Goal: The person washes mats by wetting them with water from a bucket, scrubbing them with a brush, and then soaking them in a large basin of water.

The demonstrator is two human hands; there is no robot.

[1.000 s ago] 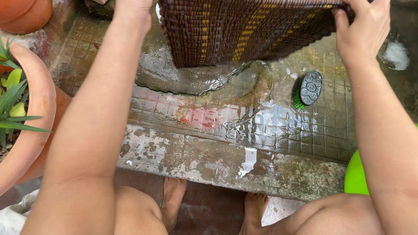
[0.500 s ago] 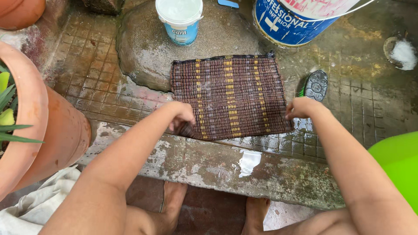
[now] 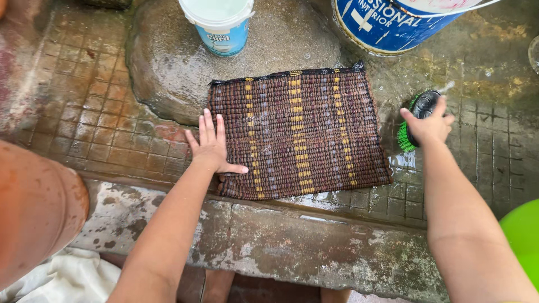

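A brown woven mat (image 3: pixel 300 132) with yellow stripes lies flat on the wet tiled floor (image 3: pixel 95 112). My left hand (image 3: pixel 212 146) rests palm down, fingers spread, on the mat's left edge. My right hand (image 3: pixel 429 124) grips a scrub brush (image 3: pixel 416 115) with a dark grey back and green bristles, just right of the mat.
A small white and blue tub (image 3: pixel 220 25) stands behind the mat, and a large blue paint bucket (image 3: pixel 401 22) at the back right. A terracotta pot (image 3: pixel 36 210) is at the left, white cloth (image 3: pixel 62 278) below it. A concrete step edge (image 3: pixel 292 241) runs in front. A green object (image 3: pixel 522 235) is at right.
The mat went from held up in both hands to spread flat on the floor. My left hand now presses on it, and my right hand has taken hold of the brush.
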